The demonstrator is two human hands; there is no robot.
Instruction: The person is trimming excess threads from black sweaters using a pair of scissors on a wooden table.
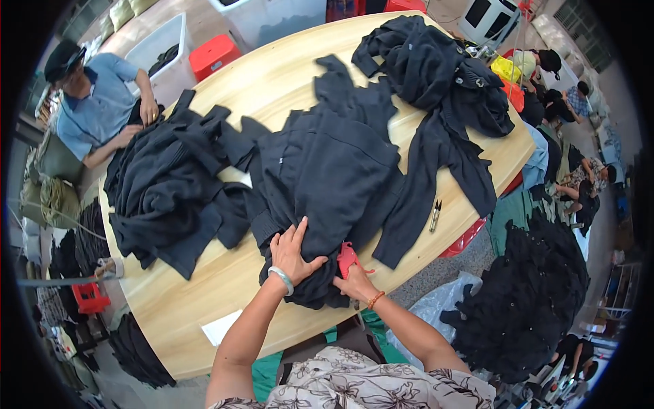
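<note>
A black knitted garment (pixel 334 170) lies spread over the middle of the table, its near end bunched at the edge in front of me. My left hand (pixel 289 258), wearing a pale bangle, rests on that bunched part with its fingers spread. Beside it, my right hand (pixel 354 282), with an orange bead bracelet, is closed around a small pinkish-red hand tool (pixel 347 259). The tool touches or hovers over the garment's near edge; its working end and exact kind cannot be made out.
Piles of black garments lie at left (pixel 167 177) and far right (pixel 426 65) of the wooden table (pixel 163 327). Small thread snips (pixel 435 215) and a white paper (pixel 221 328) lie on it. Across sits a co-worker (pixel 102 102). Beside the table is a large black heap (pixel 524 300).
</note>
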